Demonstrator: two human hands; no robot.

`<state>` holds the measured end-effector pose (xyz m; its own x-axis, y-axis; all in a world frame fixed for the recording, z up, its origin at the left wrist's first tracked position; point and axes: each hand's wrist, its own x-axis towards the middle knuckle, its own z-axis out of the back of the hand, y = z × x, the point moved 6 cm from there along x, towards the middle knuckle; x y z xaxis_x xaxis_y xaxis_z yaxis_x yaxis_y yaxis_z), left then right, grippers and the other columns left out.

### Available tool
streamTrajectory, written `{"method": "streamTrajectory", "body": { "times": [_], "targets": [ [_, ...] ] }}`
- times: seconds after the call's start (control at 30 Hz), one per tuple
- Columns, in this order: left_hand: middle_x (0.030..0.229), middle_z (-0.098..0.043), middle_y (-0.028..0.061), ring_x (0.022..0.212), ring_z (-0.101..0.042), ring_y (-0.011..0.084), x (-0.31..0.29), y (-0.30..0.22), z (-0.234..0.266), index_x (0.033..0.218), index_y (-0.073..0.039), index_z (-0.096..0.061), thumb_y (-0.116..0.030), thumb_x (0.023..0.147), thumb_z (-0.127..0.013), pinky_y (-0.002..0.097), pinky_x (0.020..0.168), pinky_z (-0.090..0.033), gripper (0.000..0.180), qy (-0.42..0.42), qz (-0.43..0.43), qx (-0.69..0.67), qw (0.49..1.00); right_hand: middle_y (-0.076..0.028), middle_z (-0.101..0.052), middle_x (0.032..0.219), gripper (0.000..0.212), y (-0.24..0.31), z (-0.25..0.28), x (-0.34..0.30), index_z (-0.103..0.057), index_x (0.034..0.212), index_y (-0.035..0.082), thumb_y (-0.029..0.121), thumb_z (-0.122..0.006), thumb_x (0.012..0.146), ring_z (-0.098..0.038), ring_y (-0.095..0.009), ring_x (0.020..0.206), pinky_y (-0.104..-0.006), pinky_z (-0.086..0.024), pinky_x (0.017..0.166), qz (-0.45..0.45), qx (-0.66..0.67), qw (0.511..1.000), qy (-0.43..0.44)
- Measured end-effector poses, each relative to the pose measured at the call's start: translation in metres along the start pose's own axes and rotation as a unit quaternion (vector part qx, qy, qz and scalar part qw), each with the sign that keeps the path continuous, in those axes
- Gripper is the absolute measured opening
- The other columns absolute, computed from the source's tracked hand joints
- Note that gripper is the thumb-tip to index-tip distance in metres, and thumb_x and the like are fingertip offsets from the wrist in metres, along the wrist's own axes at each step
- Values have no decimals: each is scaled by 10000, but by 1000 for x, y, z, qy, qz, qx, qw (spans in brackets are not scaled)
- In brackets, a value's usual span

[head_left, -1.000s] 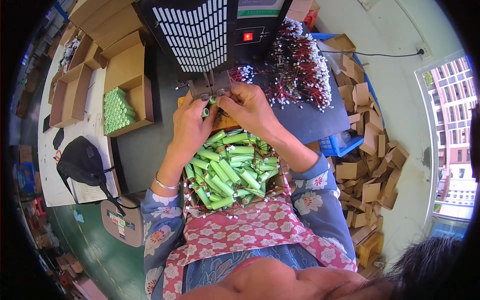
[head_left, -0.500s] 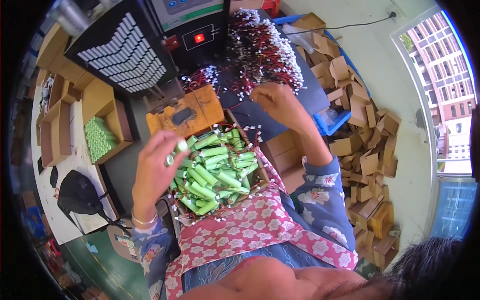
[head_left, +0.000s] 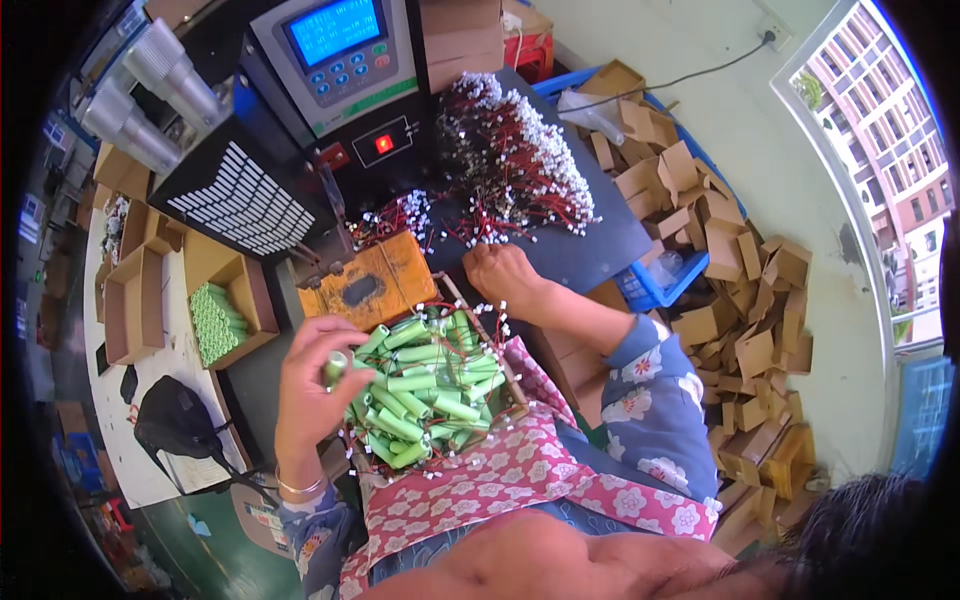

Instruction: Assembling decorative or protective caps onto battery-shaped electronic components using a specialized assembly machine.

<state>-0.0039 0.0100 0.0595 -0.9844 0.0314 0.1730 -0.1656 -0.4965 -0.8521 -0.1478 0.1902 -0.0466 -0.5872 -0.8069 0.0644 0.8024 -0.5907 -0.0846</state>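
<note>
Orange block (head_left: 402, 270): lies on the near side of the black machine (head_left: 348, 104), with nothing resting on it; no joining seems to be under way there.
Left hand (head_left: 318, 378): just nearer the wearer than the orange block, its fingers curled around a green cell (head_left: 335, 368).
Right hand (head_left: 503, 274): right of the orange block, at the near edge of the loose leads, its fingers bent downward; I cannot tell whether they pinch a lead.
Wired cells (head_left: 415, 384): heaped on the orange block's near side, red leads and white connectors trailing among them; this portion looks done, and it is sizeable.
Stacked cells (head_left: 215, 325): in a carton (head_left: 262, 302) left of the orange block, no leads showing, so seemingly still unfitted.
Loose leads (head_left: 525, 165): a large pile beyond and right of the orange block, on the dark worktop (head_left: 612, 238); plenty appear left to use.
</note>
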Motion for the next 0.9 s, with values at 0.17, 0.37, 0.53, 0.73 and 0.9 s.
{"method": "streamTrajectory", "body": {
  "times": [0.17,0.37,0.53,0.73,0.9],
  "targets": [
    [1058,-515,73,949,-491,133,-8,30,31,956,13,-617,-103,881,-587,265,824,-398,141,-95,55,-163,980,-133,-585,740,169,-33,28,-23,-515,930,23,50,-543,766,-618,-230,643,-348,-480,554,-61,236,959,-145],
    [1009,-550,108,890,-514,139,8,25,34,953,6,-627,-70,868,-587,249,788,-403,121,-149,-29,79,985,-32,-519,722,127,-36,44,-34,-487,979,27,-18,-443,870,-503,-89,589,-240,-405,521,-178,669,690,-212],
    [797,-561,51,678,-482,77,23,44,27,954,59,-619,-52,857,-616,213,592,-390,147,-213,26,-52,975,-64,-631,858,128,-40,48,-21,-566,1003,-12,26,-468,931,-633,-111,732,-215,-453,566,-154,728,622,-245],
    [752,-580,43,594,-462,101,34,57,2,911,32,-639,-86,837,-650,239,540,-378,140,-241,-9,8,971,-75,-617,764,61,-41,61,-15,-589,910,10,-3,-548,867,-605,-117,636,-251,-452,538,-202,524,766,-312],
    [756,-564,28,587,-443,75,31,51,4,949,22,-626,-101,874,-606,221,521,-350,146,-198,-40,29,979,-112,-557,886,65,-28,110,-20,-603,846,34,-21,-586,814,-562,-214,754,-300,-445,622,-103,157,884,-429]
  ]
}}
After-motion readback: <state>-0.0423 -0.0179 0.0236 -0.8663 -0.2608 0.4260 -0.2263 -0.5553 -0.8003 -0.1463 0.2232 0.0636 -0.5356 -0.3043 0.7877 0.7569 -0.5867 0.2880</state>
